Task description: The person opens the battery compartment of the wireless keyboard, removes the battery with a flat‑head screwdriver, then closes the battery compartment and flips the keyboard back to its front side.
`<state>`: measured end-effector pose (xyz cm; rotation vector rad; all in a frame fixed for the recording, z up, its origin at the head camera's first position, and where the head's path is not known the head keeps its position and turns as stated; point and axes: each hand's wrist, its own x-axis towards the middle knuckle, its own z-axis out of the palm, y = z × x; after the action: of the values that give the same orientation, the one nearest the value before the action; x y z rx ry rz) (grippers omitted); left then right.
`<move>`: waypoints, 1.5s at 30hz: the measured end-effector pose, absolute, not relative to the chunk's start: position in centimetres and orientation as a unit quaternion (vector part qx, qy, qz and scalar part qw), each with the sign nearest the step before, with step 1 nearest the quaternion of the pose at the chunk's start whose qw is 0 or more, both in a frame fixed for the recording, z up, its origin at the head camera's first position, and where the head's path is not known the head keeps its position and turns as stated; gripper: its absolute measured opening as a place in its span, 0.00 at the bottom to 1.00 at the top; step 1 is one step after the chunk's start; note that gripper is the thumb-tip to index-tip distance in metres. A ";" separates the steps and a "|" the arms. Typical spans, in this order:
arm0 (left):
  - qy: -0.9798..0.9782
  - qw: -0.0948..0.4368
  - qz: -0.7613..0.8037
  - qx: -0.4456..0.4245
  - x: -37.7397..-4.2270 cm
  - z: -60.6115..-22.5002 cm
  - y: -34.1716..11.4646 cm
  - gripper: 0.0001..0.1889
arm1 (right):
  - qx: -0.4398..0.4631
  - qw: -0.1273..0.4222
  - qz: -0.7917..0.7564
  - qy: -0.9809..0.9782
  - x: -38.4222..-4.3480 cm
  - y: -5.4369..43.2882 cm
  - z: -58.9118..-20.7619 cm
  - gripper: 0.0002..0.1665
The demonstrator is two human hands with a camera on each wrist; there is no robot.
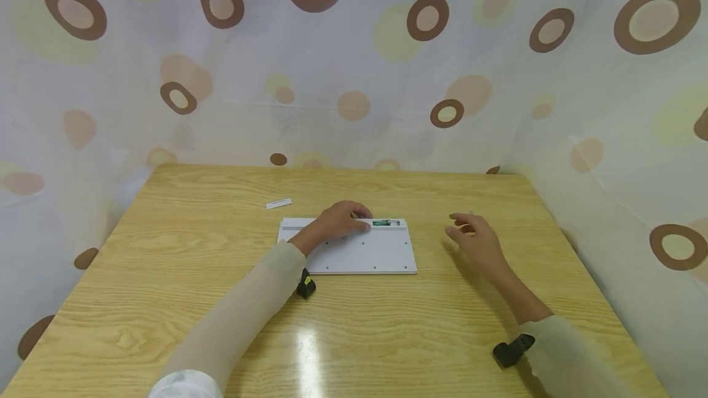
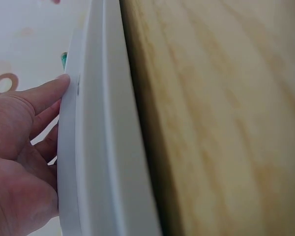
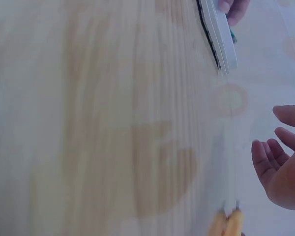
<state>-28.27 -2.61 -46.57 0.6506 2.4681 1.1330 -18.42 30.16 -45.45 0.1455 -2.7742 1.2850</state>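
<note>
A white keyboard (image 1: 381,257) lies face down on the wooden table, its back dotted with small screws or holes. A narrow slot (image 1: 396,223) in its raised far edge stands uncovered, with a green battery (image 1: 381,223) inside. My left hand (image 1: 337,220) grips that raised edge just left of the slot, thumb on the near side and fingers behind it. In the left wrist view the thumb (image 2: 49,93) presses on the white edge. To the right of the keyboard, my right hand (image 1: 477,244) hovers with loosely bent fingers and holds nothing visible.
A small white strip (image 1: 278,203), perhaps the slot's cover, lies behind the keyboard's left end. Near my right hand are two orange-yellow pieces (image 3: 226,223) with thin tips, partly cut off by the frame. A patterned curtain (image 1: 354,134) borders the table.
</note>
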 end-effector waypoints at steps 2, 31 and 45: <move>0.871 0.173 0.398 0.230 -28.3 -46.6 -2.6 0.15 | 0.048 0.031 0.436 -0.898 -19.0 29.3 -45.8 0.31; 0.874 0.177 0.393 0.226 -28.4 -46.4 -2.5 0.15 | 0.052 -0.063 0.422 -0.903 -23.2 22.4 -46.5 0.22; 0.879 0.154 0.381 0.242 -28.8 -46.5 -1.7 0.14 | 0.056 -0.082 0.398 -0.912 -23.5 22.0 -45.8 0.20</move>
<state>-28.83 -1.73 -46.55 0.6932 2.5210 1.0912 -23.49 21.99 -45.75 0.1859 -3.0245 1.3194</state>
